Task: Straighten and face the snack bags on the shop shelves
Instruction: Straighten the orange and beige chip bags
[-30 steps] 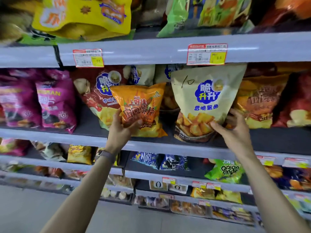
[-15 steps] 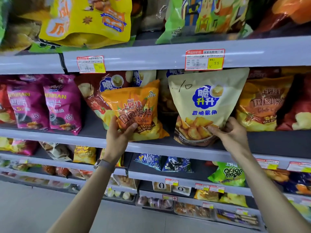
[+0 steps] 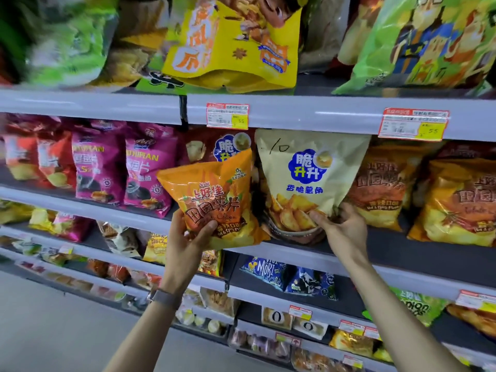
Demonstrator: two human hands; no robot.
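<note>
Gripped in left hand (image 3: 188, 237), thumb across front: orange bag (image 3: 214, 202), tilted, off the shelf (image 3: 402, 253). Pinched at lower right corner by right hand (image 3: 341, 226): cream bag (image 3: 308, 181), upright on shelf.

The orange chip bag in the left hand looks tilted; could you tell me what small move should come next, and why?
Probably carry the orange chip bag right to the matching orange bags. The left hand holds it tilted, covering a red bag, while the right hand steadies the cream bag.
</note>
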